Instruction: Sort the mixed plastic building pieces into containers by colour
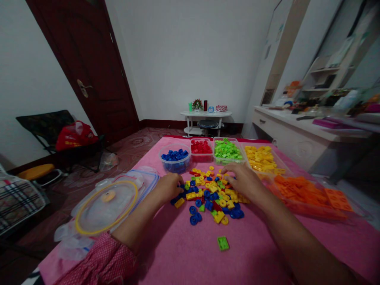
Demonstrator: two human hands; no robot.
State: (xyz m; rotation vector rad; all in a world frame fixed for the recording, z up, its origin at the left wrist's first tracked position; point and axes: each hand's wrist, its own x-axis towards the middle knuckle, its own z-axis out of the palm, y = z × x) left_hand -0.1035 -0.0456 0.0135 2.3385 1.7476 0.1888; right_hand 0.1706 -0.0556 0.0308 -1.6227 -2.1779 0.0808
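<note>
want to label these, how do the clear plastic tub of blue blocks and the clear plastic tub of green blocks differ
The round clear plastic tub holds blue blocks; the rectangular clear plastic tub holds green blocks. The round tub has one curved wall; the rectangular one has straight sides. The round tub stands farther left than the rectangular one. Both are uncovered and rest on the pink cloth.

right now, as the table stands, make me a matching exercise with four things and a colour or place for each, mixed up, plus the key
Things:
1. round tub
2. rightmost container
3. lone piece
4. yellow-rimmed lid

Colour or place:
a. left of the left hand
b. holds blue pieces
c. green, apart from the pile
d. holds orange pieces

Pairs: 1-b, 2-d, 3-c, 4-a
</note>
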